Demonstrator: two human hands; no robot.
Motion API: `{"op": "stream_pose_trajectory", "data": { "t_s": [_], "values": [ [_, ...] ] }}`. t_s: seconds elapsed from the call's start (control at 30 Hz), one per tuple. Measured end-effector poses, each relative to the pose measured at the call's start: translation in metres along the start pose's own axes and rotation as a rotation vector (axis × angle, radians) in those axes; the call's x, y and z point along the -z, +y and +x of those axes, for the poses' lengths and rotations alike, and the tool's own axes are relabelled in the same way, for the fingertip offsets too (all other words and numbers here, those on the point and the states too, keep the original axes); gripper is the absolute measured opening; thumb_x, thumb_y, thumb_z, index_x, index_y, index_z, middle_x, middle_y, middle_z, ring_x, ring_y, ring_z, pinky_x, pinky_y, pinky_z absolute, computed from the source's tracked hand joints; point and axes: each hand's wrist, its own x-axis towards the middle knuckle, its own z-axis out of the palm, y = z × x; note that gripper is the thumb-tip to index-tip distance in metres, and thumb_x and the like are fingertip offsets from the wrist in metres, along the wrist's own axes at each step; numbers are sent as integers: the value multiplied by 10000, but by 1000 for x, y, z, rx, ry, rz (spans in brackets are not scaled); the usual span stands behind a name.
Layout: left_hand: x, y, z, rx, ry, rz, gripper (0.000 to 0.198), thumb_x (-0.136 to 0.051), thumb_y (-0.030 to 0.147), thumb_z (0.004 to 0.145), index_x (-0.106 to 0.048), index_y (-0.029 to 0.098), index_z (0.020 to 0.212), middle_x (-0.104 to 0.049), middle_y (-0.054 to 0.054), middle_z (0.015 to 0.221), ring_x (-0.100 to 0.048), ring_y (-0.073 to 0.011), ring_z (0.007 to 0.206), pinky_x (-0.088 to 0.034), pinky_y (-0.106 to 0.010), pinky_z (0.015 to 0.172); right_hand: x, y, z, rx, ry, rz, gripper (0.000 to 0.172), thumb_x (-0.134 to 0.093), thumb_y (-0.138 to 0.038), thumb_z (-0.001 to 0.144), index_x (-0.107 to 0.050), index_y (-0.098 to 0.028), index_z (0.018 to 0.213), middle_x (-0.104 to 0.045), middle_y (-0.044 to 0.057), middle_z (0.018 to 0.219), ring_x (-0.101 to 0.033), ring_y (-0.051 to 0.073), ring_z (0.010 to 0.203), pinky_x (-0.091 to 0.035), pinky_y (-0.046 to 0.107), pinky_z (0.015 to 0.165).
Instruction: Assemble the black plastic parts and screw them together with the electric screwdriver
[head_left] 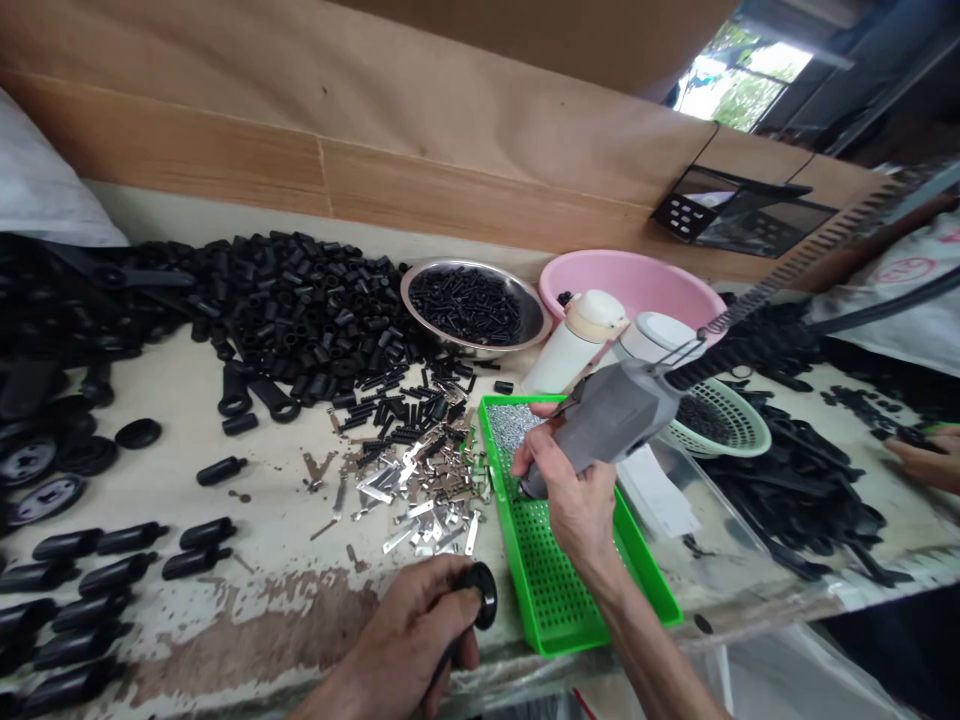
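My left hand [416,625] is closed round a black plastic part [487,596] with a shiny round end, near the bench's front edge. Most of that part is hidden by my fingers. A grey electric screwdriver [619,412] is in my right hand [581,500], tilted with its nose pointing down and left. Its nose is over the far half of a green tray [559,585], where small silver screws [510,424] lie; whether the tip touches them I cannot tell. Thin metal strips [427,515] and short black rods [405,415] are scattered left of the tray.
Black sleeves [300,310] are heaped at the back left, by a metal bowl [420,330] of black pieces. White bottles [559,355] and a pink basin [637,270] stand behind the screwdriver. Black handles [120,575] lie at left. Another person's hand [930,462] is at far right.
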Motion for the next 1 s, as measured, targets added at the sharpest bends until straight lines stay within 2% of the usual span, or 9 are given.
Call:
{"op": "stream_pose_trajectory", "data": {
  "t_s": [0.17, 0.3, 0.4, 0.5, 0.67, 1.0],
  "values": [
    [-1, 0, 0, -5, 10, -9, 356, -511, 504, 808, -554, 163, 900, -585, 32, 625, -359, -25, 337, -233, -160, 346, 1, -2, 0, 15, 0, 38, 333, -660, -364, 800, -572, -165, 1052, -599, -43, 552, -516, 115, 488, -393, 256, 476],
    [-2, 2, -2, -5, 23, -33, 305, -503, 454, 824, -557, 157, 871, -592, 22, 613, -361, -29, 333, -212, -166, 346, 3, -20, -5, 63, 24, 162, 286, -648, -335, 809, -574, -196, 1048, -568, -53, 584, -545, 122, 509, -416, 263, 488],
    [-3, 5, -4, -12, 38, -62, 262, -498, 400, 835, -564, 150, 877, -587, 19, 602, -353, -29, 329, -204, -170, 347, 1, -37, -19, 67, 25, 315, 228, -636, -301, 809, -589, -213, 1015, -528, -61, 594, -535, 109, 468, -422, 257, 463],
    [-4, 7, -5, -23, 49, -70, 233, -494, 369, 841, -562, 147, 869, -576, 22, 599, -344, -27, 325, -212, -172, 350, -4, -44, -37, 35, -60, 362, 258, -625, -347, 815, -577, -234, 1042, -524, -60, 600, -537, 115, 462, -436, 272, 465],
    [-5, 6, -4, -55, 33, -81, 210, -473, 333, 850, -563, 145, 872, -551, 28, 582, -324, -30, 316, -207, -175, 339, -13, -36, -57, 43, -127, 232, 265, -555, -333, 853, -535, -240, 1100, -547, -50, 612, -557, 135, 504, -449, 295, 507],
    [-4, 7, -5, -70, 19, -101, 213, -477, 335, 841, -574, 151, 883, -538, 34, 576, -322, -33, 316, -208, -181, 346, -19, -24, -56, 47, -150, 268, 258, -552, -203, 851, -525, -229, 1107, -574, -60, 641, -572, 114, 537, -468, 298, 577]
  ]
}}
